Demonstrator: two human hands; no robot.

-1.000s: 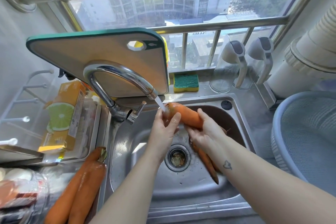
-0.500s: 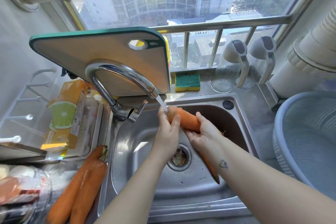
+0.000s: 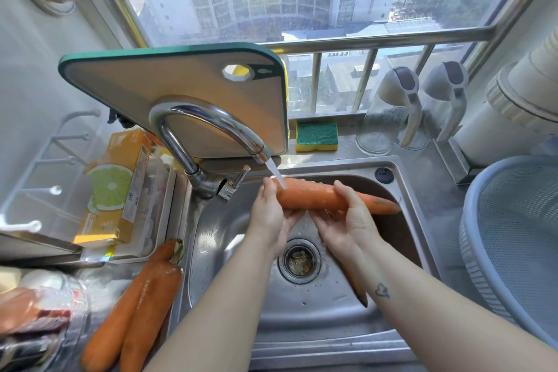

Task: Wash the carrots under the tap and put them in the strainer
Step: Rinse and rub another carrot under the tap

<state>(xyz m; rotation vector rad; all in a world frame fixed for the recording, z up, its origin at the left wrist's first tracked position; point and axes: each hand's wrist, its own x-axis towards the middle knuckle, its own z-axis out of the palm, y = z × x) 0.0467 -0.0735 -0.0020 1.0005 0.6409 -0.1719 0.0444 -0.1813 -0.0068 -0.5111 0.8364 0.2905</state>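
Swung level since half a second back: carrot (image 3: 314, 198) now lying straight across mid-frame, tip out to the right, thick end under the stream from the tap (image 3: 217, 119). Gripping that thick end with left hand (image 3: 268, 217), fingers curled round; right hand (image 3: 347, 220) wrapped round the middle, thumb over the top. Can't read the print on the orange box (image 3: 117, 187) with the lime picture, left of frame. Second carrot (image 3: 359, 290) down in the sink (image 3: 229, 250); strainer (image 3: 519, 220) at right edge, well apart.
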